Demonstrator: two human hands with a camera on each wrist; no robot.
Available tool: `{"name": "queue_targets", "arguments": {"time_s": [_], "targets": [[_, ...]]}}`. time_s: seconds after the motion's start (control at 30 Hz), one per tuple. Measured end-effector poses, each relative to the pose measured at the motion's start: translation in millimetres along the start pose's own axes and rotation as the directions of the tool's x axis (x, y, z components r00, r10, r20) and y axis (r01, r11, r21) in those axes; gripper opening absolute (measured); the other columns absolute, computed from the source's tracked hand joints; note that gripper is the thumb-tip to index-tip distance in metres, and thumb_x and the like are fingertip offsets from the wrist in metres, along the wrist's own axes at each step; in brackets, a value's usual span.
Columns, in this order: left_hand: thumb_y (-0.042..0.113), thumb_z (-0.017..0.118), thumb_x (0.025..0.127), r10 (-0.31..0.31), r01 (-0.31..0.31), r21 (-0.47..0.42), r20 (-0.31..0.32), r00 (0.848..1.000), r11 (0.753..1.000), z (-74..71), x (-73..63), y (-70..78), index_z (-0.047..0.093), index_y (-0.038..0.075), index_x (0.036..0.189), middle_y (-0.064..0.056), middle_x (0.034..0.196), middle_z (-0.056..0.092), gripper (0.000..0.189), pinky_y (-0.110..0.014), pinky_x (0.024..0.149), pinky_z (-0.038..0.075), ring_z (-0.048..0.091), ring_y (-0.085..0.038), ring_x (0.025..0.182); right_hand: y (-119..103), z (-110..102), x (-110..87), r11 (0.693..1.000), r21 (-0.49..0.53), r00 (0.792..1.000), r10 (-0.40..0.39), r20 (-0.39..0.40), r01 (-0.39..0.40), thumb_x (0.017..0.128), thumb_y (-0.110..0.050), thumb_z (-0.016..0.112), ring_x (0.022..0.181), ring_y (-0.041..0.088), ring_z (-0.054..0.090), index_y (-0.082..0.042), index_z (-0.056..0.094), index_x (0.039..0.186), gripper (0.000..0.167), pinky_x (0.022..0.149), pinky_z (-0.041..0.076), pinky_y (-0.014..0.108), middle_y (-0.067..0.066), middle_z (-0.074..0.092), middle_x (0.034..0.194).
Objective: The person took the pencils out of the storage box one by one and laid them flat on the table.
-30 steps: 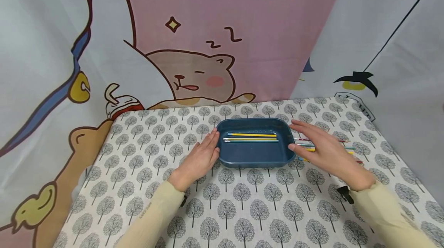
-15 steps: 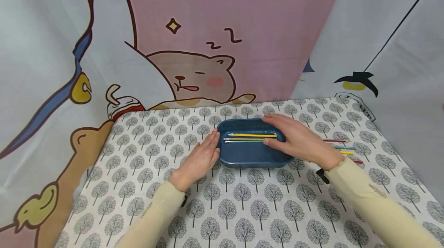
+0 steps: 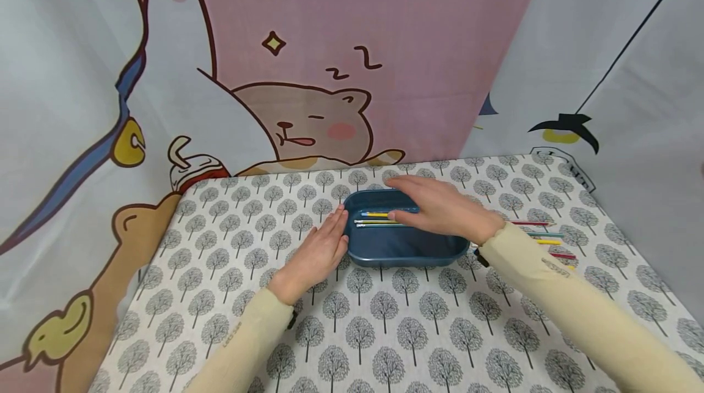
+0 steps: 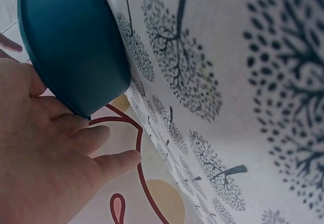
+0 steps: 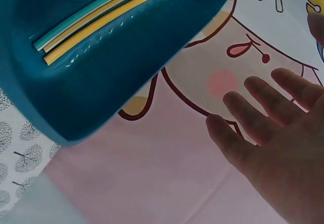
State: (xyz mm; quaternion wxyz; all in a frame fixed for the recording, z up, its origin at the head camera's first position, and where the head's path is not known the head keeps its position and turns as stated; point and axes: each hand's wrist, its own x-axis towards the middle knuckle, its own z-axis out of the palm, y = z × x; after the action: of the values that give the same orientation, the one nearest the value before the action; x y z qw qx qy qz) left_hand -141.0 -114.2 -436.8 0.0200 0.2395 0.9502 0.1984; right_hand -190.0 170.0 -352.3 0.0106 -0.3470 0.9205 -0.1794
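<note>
A dark blue rectangular tray (image 3: pixel 396 252) stands on the table in the head view. Inside it lie a yellow pencil (image 3: pixel 375 214) and two thin pencils (image 5: pixel 96 19), one of them green. My left hand (image 3: pixel 315 249) rests against the tray's left end with its fingers extended. Over the tray's right half hovers my right hand (image 3: pixel 440 206), thumb and fingers spread and holding nothing. It hides the pencils' right ends in the head view. The right wrist view shows those fingers apart from the tray rim.
Right of the tray, a red pencil (image 3: pixel 530 223), a green pencil (image 3: pixel 547 235), a yellow pencil (image 3: pixel 549 242) and another red pencil (image 3: pixel 565 255) lie on the tree-print tablecloth (image 3: pixel 385 332). Behind the table hangs a cartoon-printed curtain (image 3: pixel 429 44).
My right hand has moved left from beside the tray's right end to above its interior. My left hand, the tray and the pencils have stayed in place.
</note>
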Motion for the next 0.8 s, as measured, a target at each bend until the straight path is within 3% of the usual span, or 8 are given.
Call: {"name": "queue_targets", "arguments": {"time_s": [0.23,0.8], "targets": [[0.03,0.035,0.114,0.0,0.0,-0.003,-0.002,1.0,1.0,1.1,0.3,-1.1,0.024,0.003,0.164,-0.012,0.171,0.017,0.058,-0.066,0.116,0.033,0.029,-0.035,0.153,0.0,10.5,19.7,0.998,0.047,0.998,0.026,0.059,-0.029,0.099,-0.044,0.07,0.141,0.034,0.049,-0.007,0.051,0.152,0.068,0.116,0.041,0.053,0.014,0.051,0.155],[0.029,0.036,0.114,0.0,0.0,-0.007,-0.001,1.0,1.0,3.2,1.4,-3.2,0.024,0.003,0.164,-0.011,0.172,0.016,0.058,-0.066,0.116,0.033,0.029,-0.034,0.153,6.9,35.0,46.7,0.999,0.049,0.979,-0.007,0.203,-0.003,0.102,-0.039,0.067,0.144,0.031,0.047,-0.005,0.05,0.153,0.064,0.119,0.038,0.05,0.014,0.051,0.155]]}}
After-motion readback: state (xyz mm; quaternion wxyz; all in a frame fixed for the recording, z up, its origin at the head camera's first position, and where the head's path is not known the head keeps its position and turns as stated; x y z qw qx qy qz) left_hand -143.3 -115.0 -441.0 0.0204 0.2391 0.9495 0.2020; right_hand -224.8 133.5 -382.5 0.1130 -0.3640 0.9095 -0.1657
